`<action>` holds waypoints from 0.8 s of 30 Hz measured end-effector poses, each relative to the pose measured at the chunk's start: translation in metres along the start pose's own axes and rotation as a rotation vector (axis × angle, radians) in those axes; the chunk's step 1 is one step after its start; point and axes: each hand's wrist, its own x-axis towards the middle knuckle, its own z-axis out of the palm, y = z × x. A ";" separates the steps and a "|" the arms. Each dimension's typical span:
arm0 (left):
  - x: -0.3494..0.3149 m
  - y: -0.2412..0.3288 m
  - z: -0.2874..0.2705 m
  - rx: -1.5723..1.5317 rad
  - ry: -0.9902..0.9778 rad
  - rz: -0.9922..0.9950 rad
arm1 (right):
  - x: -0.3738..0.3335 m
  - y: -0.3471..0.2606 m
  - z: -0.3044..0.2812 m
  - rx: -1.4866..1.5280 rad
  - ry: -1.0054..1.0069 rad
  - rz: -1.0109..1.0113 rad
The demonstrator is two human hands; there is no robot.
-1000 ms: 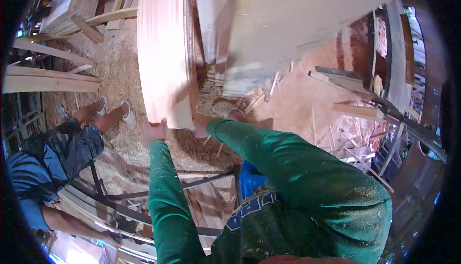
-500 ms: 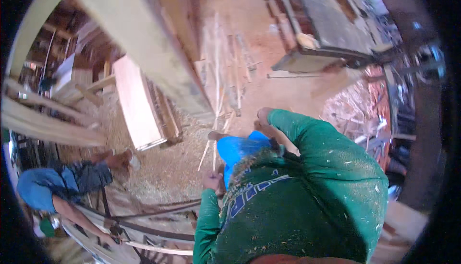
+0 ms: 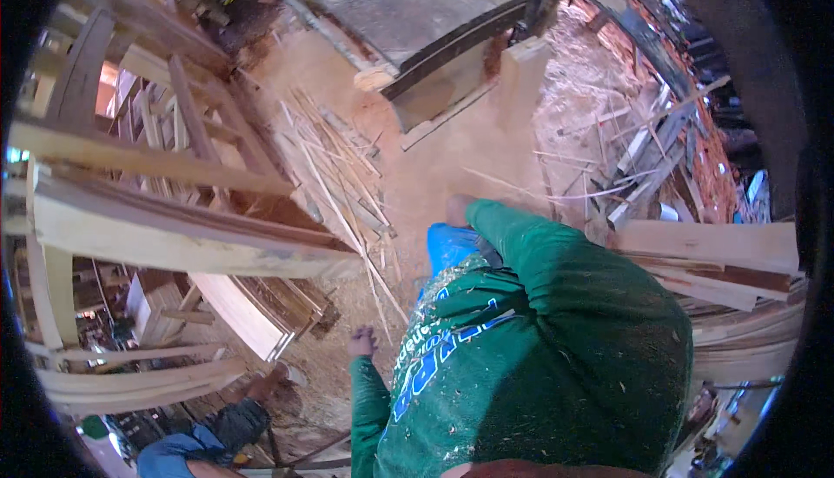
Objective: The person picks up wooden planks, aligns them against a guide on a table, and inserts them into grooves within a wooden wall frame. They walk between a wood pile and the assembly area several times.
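My left hand (image 3: 363, 341) hangs low beside my body, past the green sleeve, with fingers loosely apart and nothing seen in it. The sawdust-strewn floor (image 3: 334, 308) lies beneath it. My right hand (image 3: 458, 209) reaches forward from the other green sleeve, above the reddish floor. Its fingers are too blurred to make out, and no held thing shows. Thin wood strips (image 3: 347, 191) lie in a loose heap ahead and left of it. My blue trousers (image 3: 449, 248) show between the hands.
A metal-topped bench (image 3: 426, 9) stands ahead. Long timber beams (image 3: 191, 235) extend at the left, above stacked boards (image 3: 248, 313). Another person in blue (image 3: 187, 452) bends at lower left. Offcuts (image 3: 643, 156) and stacked planks (image 3: 712, 248) lie at the right.
My view has turned right: the bench has shifted from upper right to top centre, and planks now show at right. My left hand has dropped slightly lower in view.
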 end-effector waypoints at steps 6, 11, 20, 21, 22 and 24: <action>-0.003 0.090 0.082 0.368 -0.025 -0.091 | -0.023 0.160 -0.038 0.211 0.257 0.240; 0.023 0.134 0.227 0.525 -0.302 0.064 | -0.012 0.332 -0.061 0.396 0.514 0.454; -0.130 0.315 0.583 0.529 -0.671 0.302 | 0.065 0.537 -0.171 0.330 0.474 0.541; -0.141 0.327 0.595 0.512 -0.658 0.292 | 0.072 0.546 -0.177 0.343 0.515 0.525; -0.142 0.335 0.604 0.475 -0.681 0.327 | 0.077 0.554 -0.180 0.361 0.484 0.545; -0.131 0.342 0.597 0.639 -0.495 0.355 | 0.085 0.560 -0.182 0.363 0.426 0.580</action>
